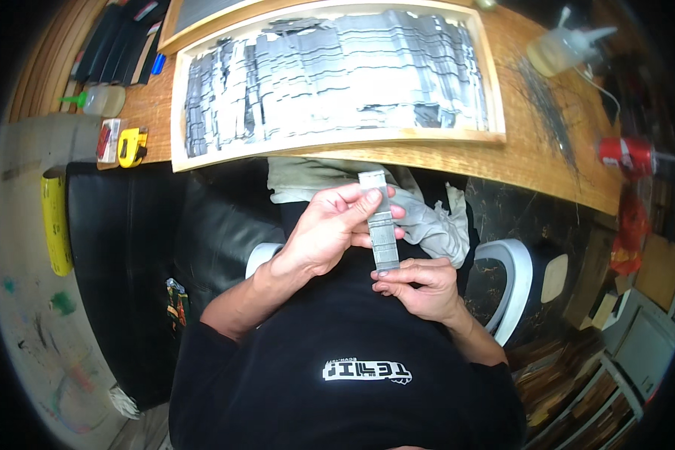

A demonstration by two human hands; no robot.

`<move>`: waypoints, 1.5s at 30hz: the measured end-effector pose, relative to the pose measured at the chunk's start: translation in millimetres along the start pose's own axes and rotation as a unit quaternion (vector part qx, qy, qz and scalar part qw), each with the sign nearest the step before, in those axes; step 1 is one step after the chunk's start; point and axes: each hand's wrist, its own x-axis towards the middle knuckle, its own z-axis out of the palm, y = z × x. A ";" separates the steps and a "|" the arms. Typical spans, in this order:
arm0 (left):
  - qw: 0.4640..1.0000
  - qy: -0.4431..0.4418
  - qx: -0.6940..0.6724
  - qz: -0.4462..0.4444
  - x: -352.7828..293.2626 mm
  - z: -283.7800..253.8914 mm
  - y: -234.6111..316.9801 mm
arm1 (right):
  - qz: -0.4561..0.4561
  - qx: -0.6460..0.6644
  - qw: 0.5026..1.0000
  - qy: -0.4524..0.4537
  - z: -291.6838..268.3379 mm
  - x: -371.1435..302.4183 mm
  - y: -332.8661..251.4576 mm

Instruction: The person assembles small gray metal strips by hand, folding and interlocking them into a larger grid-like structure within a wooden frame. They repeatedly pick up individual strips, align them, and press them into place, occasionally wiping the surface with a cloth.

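Between my two hands is a narrow grey block (383,238) with bands across it and a pale upper end. It stands nearly upright in front of my chest, over my lap. My left hand (332,229) grips its upper part, with the thumb on the front face and the fingers behind. At the lower end, the thumb and fingers of my right hand (425,286) pinch the block's bottom edge. What the block is made of I cannot make out. Beyond my hands lies a shallow wooden tray (337,144) packed with thin, uneven grey strips (337,75).
The tray rests on a wooden table (442,156). A yellow tape measure (133,147) and a green-tipped bottle (103,100) are at left. At right are a squeeze bottle (559,51), dark wires (551,112) and a red can (627,157). Grey cloth (435,221) covers my lap.
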 end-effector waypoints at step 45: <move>0.974 -0.023 0.218 0.053 6.9 24.1 -8.4 | -0.112 0.577 0.809 0.033 -48.6 53.9 -18.2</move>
